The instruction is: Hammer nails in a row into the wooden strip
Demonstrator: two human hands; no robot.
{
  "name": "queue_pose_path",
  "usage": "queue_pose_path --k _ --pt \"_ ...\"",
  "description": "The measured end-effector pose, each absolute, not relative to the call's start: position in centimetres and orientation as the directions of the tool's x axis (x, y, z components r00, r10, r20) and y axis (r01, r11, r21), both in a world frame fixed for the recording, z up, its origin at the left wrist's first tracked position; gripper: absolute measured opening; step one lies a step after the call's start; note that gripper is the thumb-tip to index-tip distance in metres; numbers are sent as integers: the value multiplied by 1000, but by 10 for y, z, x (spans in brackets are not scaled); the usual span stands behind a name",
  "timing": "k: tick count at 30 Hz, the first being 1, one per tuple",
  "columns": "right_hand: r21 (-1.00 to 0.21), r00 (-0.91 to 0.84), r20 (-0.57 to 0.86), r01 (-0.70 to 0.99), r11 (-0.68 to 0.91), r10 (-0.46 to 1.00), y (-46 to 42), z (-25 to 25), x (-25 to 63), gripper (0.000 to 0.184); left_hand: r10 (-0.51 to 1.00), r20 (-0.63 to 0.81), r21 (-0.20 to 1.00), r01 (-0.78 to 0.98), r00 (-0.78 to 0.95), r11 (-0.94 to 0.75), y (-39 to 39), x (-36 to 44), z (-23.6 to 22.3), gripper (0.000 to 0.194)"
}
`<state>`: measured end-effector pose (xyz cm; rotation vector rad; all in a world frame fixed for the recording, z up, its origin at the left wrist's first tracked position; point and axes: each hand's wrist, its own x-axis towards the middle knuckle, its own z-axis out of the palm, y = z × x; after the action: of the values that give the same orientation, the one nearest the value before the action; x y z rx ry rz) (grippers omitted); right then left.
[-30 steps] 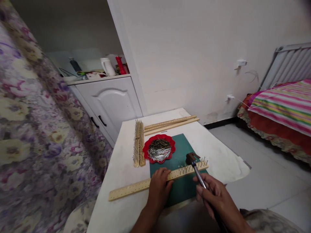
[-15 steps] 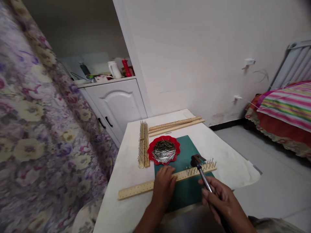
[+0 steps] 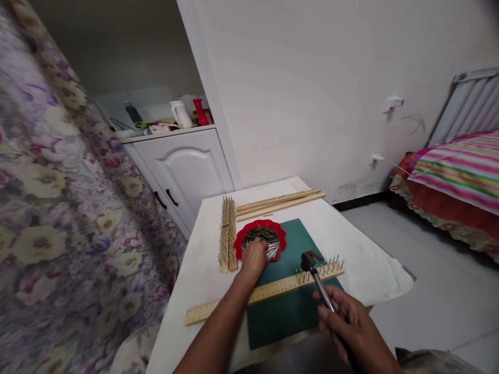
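Ideally, pick nails (image 3: 259,232) singly with the left hand (image 3: 254,256), its fingers' pinch unclear, right hand (image 3: 346,318) wrapped around the hammer (image 3: 319,283).

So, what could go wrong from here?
The left hand is at the loose nails in the red dish, so a fingertip could get pricked. Neither hand grips the wooden strip, so a knock might shift it. The hammer in the right hand looks close to the standing nails and could bump them.
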<state>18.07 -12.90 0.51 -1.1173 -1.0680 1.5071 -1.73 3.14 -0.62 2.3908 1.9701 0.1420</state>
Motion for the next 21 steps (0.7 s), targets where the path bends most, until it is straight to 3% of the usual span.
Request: queue_pose_path --k 10,21 --pt "-967 -165 -148 -184 -178 975 -128 2 180 33 980 -1 -7 980 198 -198 35 -16 -8 23" --pt "-968 -180 -127 -192 -162 975 -124 -3 180 33 959 73 12 961 274 -276 25 -20 -5 23"
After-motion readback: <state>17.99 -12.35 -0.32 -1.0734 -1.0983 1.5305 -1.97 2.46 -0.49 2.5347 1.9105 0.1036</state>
